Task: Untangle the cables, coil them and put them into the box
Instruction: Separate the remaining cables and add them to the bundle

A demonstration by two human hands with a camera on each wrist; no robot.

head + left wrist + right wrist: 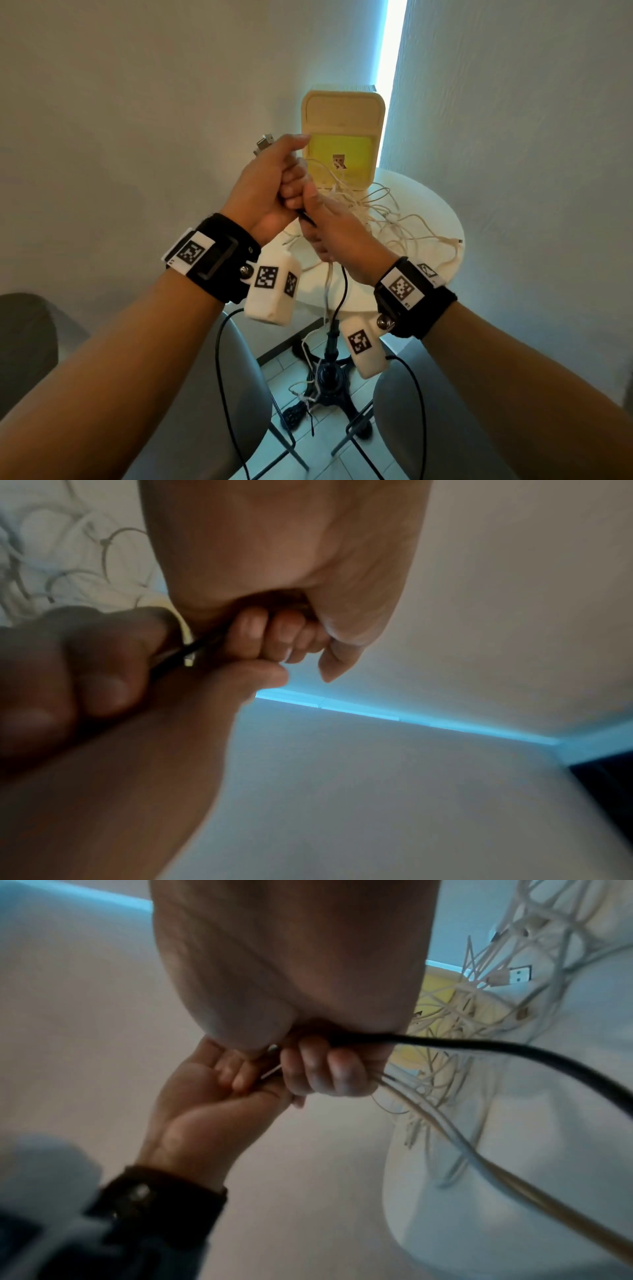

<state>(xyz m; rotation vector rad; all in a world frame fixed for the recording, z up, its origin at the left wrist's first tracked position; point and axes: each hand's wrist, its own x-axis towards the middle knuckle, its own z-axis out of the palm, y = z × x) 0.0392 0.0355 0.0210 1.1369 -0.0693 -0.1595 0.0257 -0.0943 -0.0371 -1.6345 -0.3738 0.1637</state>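
Note:
My left hand [274,178] is clenched round a cable bundle, and a metal USB plug [263,144] sticks out above the fist. My right hand [329,233] just below it grips a black cable [343,287] and pale cables that hang below the table edge. In the right wrist view my curled fingers [325,1069] hold the black cable [514,1053] and the pale cables [479,1153]. A tangle of white cables [380,212] lies on the round white table [442,209]. The wooden box [342,113] with a yellow inside stands behind it, partly hidden by my hands.
Two grey chairs [239,383] [404,428] stand under my arms in front of the table. The black table base [329,377] has cable ends trailing over it. A dark seat [24,342] is at the left. Walls close in behind the table.

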